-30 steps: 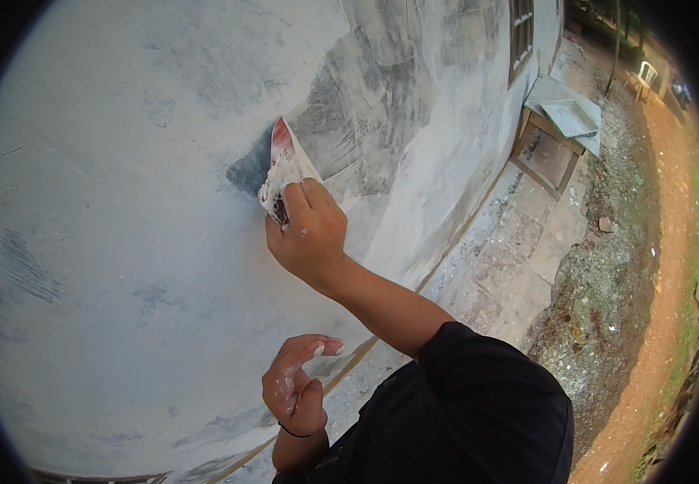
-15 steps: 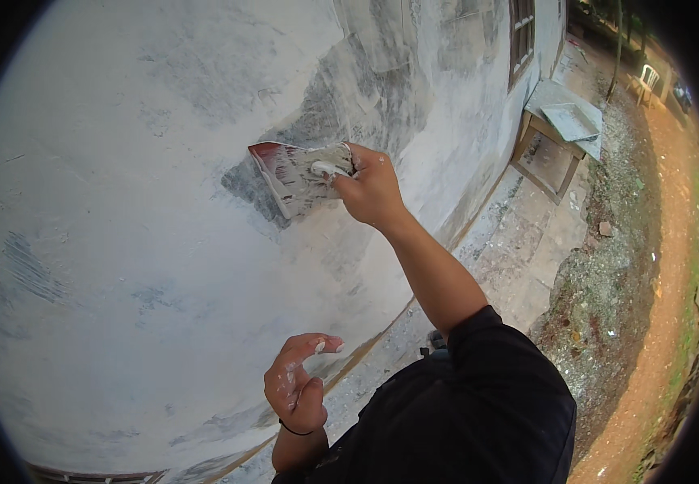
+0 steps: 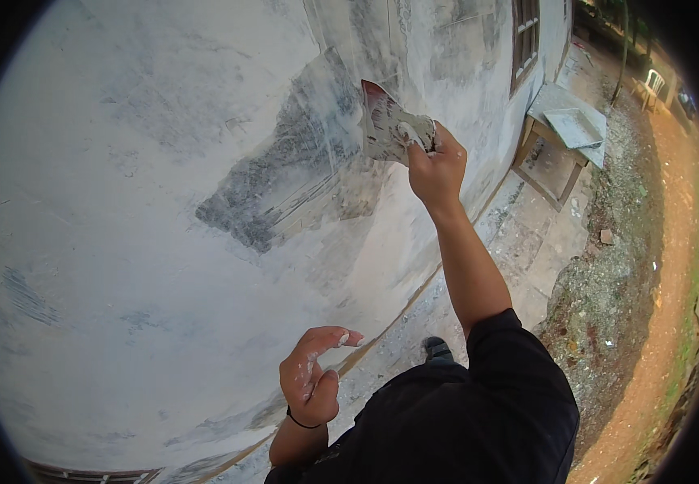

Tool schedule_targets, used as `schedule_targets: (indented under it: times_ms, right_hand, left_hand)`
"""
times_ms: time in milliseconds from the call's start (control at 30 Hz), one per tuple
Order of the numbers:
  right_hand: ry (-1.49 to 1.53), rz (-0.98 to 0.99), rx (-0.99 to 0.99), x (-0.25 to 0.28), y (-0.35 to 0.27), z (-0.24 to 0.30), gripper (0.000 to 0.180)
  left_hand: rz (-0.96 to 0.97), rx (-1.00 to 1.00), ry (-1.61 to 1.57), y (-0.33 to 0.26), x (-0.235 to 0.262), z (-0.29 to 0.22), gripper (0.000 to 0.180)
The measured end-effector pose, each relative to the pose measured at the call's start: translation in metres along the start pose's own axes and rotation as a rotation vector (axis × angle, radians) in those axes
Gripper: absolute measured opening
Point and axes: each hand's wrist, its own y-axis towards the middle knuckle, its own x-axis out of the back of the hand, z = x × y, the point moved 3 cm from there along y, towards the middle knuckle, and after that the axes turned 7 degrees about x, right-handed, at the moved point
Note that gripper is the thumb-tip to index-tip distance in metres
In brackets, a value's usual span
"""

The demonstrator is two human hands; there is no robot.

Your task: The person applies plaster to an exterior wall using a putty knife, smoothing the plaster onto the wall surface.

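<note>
My right hand (image 3: 440, 167) grips a wide putty knife (image 3: 383, 125) whose blade is smeared with white-grey filler. The blade lies against, or very close to, the wall (image 3: 123, 266), at the right side of a dark grey patch (image 3: 285, 153). White filler coats most of the wall around that patch. Lower down, my left hand (image 3: 313, 375) hovers near the wall with its fingers curved and apart. Nothing is in it; white smears mark the skin, and a dark band circles the wrist.
To the right a small wooden table (image 3: 555, 133) stands by the wall with a pale tray (image 3: 573, 127) on it. A barred window (image 3: 524, 40) is above it. Gravel (image 3: 599, 298) and an orange dirt path (image 3: 664, 282) run along the right. A white chair (image 3: 653, 83) stands far off.
My right hand has swept the putty knife up and to the right across the wall, exposing the dark patch's lower left. My left hand has shifted slightly right.
</note>
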Motion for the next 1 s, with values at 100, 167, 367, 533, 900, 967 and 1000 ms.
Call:
schedule_targets:
  times_ms: [100, 167, 367, 533, 900, 967, 1000]
  right_hand:
    - [-0.36, -0.024, 0.29, -0.021, -0.019, 0.036, 0.02]
    - [-0.408, 0.022, 0.39, -0.052, -0.047, 0.043, 0.02]
    - [-0.277, 0.084, 0.453, -0.119, -0.114, 0.086, 0.02]
    - [-0.145, 0.151, 0.461, -0.145, -0.147, 0.14, 0.022]
    - [0.299, 0.34, 0.246, -0.072, -0.118, 0.16, 0.017]
    - [0.363, 0.477, -0.056, -0.054, -0.109, 0.14, 0.014]
    - [0.422, 0.432, -0.192, -0.048, -0.106, 0.128, 0.016]
  left_hand:
    - [-0.023, -0.004, 0.01, -0.005, 0.006, -0.001, 0.055]
    - [-0.053, -0.015, 0.007, -0.013, 0.012, -0.003, 0.054]
    - [-0.165, -0.036, -0.001, -0.039, 0.036, -0.01, 0.055]
    - [-0.199, -0.04, 0.037, -0.054, 0.048, -0.021, 0.055]
    - [-0.118, -0.061, 0.022, -0.04, 0.026, -0.02, 0.055]
    - [-0.116, -0.051, -0.004, -0.033, 0.02, -0.019, 0.054]
    - [-0.12, -0.04, -0.026, -0.031, 0.017, -0.018, 0.054]
